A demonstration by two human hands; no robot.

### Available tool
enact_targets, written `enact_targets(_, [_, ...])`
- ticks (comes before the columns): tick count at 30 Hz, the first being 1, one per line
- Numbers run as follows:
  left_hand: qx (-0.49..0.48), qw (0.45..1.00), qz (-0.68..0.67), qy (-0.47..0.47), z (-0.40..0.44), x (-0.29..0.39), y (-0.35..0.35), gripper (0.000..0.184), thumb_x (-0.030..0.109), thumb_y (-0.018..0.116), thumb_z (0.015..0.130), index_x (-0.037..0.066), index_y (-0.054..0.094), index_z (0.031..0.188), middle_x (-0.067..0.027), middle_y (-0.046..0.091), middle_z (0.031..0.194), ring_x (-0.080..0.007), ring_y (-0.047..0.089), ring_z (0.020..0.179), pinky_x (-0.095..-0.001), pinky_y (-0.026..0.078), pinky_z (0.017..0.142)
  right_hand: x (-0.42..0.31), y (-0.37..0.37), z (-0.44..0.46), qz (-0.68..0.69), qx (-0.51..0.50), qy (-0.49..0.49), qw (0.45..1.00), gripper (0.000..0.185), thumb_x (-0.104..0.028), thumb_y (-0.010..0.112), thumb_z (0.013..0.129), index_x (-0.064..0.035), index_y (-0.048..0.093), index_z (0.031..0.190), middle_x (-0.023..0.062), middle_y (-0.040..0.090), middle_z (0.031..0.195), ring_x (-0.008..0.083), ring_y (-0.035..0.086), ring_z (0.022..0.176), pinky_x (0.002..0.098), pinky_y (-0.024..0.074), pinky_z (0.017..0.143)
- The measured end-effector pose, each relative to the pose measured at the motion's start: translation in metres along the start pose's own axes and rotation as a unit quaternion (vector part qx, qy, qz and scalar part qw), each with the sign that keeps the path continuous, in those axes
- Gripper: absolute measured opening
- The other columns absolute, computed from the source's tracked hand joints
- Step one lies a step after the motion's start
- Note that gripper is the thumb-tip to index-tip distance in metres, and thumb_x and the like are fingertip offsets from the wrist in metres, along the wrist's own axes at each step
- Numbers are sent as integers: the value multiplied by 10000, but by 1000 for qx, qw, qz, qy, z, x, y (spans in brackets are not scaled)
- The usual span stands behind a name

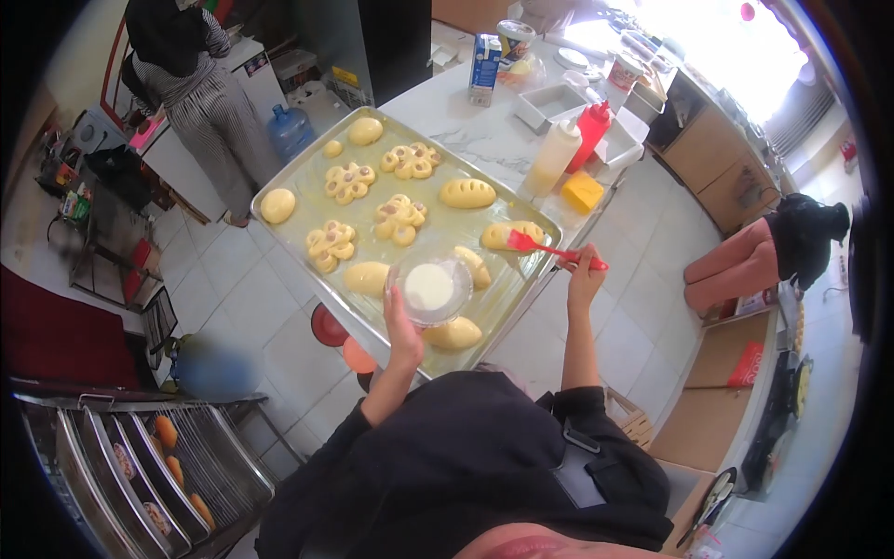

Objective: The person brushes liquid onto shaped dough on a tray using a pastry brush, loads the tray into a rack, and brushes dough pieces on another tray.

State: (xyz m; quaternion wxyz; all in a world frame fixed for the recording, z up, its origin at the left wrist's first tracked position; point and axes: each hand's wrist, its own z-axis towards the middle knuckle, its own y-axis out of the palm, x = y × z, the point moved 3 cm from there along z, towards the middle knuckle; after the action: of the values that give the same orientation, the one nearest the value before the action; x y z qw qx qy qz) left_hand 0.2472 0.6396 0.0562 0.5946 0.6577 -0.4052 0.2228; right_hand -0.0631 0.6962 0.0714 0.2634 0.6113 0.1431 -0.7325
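Note:
My left hand is wrapped round the side of a clear bowl of white liquid, held over the near part of a large metal baking tray. In my right hand is a red pastry brush; its bristles touch a scored oval dough bun near the tray's right edge. Another scored bun lies beyond it. Flower-shaped dough pieces sit mid-tray, with smooth dough rounds towards the far and left edges. The bowl partly hides several buns.
On the marble table stand a pale squeeze bottle, a red squeeze bottle, a yellow block, a blue carton and metal pans. A tray rack is at lower left. Two people work nearby.

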Motion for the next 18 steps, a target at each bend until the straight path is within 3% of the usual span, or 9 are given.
enact_targets(3, [12, 1000, -25, -4, -5, 13, 3, 475, 379, 328, 945, 184, 253, 1372, -63, 347, 1348, -249, 392, 1221, -415, 420, 928, -19, -19, -3, -50, 49, -53, 996, 335, -238, 444, 938, 22, 515, 739, 103, 577, 718, 152, 604, 643, 289, 540, 590])
enact_targets(4, [16, 1000, -25, -3, -6, 15, 2, 473, 377, 327, 945, 185, 253, 1371, -63, 347, 1348, -249, 391, 1221, -416, 419, 929, -21, -20, -5, -97, 46, -115, 988, 306, -208, 455, 931, 22, 522, 740, 99, 575, 711, 152, 598, 639, 283, 527, 585])
enact_targets(6, [26, 999, -25, -1, -6, 17, 0, 469, 373, 326, 946, 186, 253, 1371, -63, 347, 1348, -248, 390, 1222, -418, 417, 932, -22, -22, -10, -192, 38, -234, 952, 251, -147, 477, 919, 21, 537, 742, 89, 571, 696, 153, 587, 630, 271, 502, 576])
enact_targets(8, [31, 999, -41, 4, -4, 20, 2, 488, 368, 340, 946, 150, 243, 1372, -94, 351, 1334, -247, 428, 1186, -390, 457, 890, -36, 1, -29, -257, -25, -289, 922, 152, -50, 513, 871, 10, 551, 736, 87, 562, 685, 174, 572, 624, 276, 460, 565])
enact_targets(9, [35, 998, -48, 7, -4, 21, 3, 498, 366, 347, 945, 132, 239, 1372, -109, 353, 1327, -246, 447, 1168, -375, 476, 869, -34, 11, -40, -250, -68, -264, 929, 67, 8, 530, 804, -20, 578, 765, 121, 568, 722, 247, 569, 648, 325, 441, 573])
enact_targets(11, [35, 998, -44, 2, -6, 24, 6, 494, 360, 345, 947, 129, 240, 1371, -110, 353, 1328, -248, 446, 1169, -373, 474, 873, -37, 34, -60, -263, -117, -305, 908, 41, -37, 579, 805, -21, 585, 767, 121, 581, 741, 277, 558, 642, 324, 448, 568])
enact_targets(14, [33, 998, -44, 1, -7, 23, 4, 493, 354, 344, 948, 124, 239, 1371, -110, 351, 1331, -247, 442, 1173, -372, 468, 882, -31, 55, -76, -195, -177, -252, 931, 56, -62, 590, 812, -25, 591, 769, 121, 592, 747, 280, 571, 653, 326, 452, 581])
enact_targets(15, [33, 998, -45, 0, -8, 22, 3, 493, 353, 345, 948, 122, 238, 1371, -110, 349, 1332, -246, 440, 1175, -371, 466, 885, -31, 59, -77, -205, -178, -263, 926, 187, -90, 538, 869, 14, 581, 719, 105, 587, 709, 186, 577, 634, 277, 447, 569])
enact_targets(18, [32, 999, -36, -15, -8, 22, -1, 489, 383, 332, 944, 156, 246, 1369, -68, 335, 1355, -246, 388, 1223, -411, 418, 937, -25, 43, -59, -219, -133, -267, 929, 178, -84, 532, 872, 18, 581, 735, 96, 591, 707, 165, 584, 637, 268, 457, 572])
